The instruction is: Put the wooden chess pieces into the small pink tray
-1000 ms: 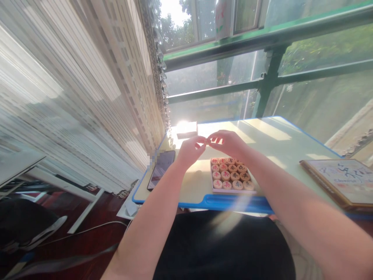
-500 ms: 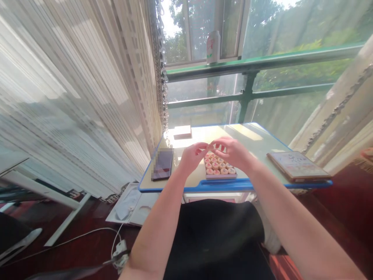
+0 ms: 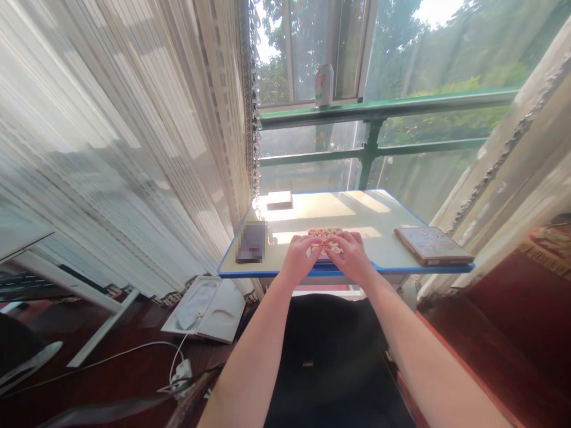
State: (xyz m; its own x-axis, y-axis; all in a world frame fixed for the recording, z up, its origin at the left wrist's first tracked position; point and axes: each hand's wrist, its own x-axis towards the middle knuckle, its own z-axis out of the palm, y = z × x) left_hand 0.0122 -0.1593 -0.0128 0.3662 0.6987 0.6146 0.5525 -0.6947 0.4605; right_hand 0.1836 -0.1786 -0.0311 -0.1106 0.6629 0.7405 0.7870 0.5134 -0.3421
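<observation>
A shallow tray of round wooden xiangqi pieces (image 3: pixel 325 232) lies near the table's front edge, their faces marked in red and dark characters. My left hand (image 3: pixel 300 255) is over the tray's left side, thumb and fingertips pinched toward the middle. From the right, my right hand (image 3: pixel 351 254) meets it in a similar pinch. A xiangqi piece (image 3: pixel 324 244) shows between the fingertips of both hands, low over the other pieces; whether it touches them I cannot tell. My hands hide much of the tray.
A dark tablet-like item (image 3: pixel 252 242), partly blurred, lies left on the blue-edged table (image 3: pixel 285 226). At the back left sits a small white box (image 3: pixel 279 200); a flat wooden-edged case (image 3: pixel 432 245) is at right. A can (image 3: pixel 324 85) stands on the green rail (image 3: pixel 401 106).
Both hands have come down and nearer to me, from above the tray's far end to over its middle. The view has shifted slightly.
</observation>
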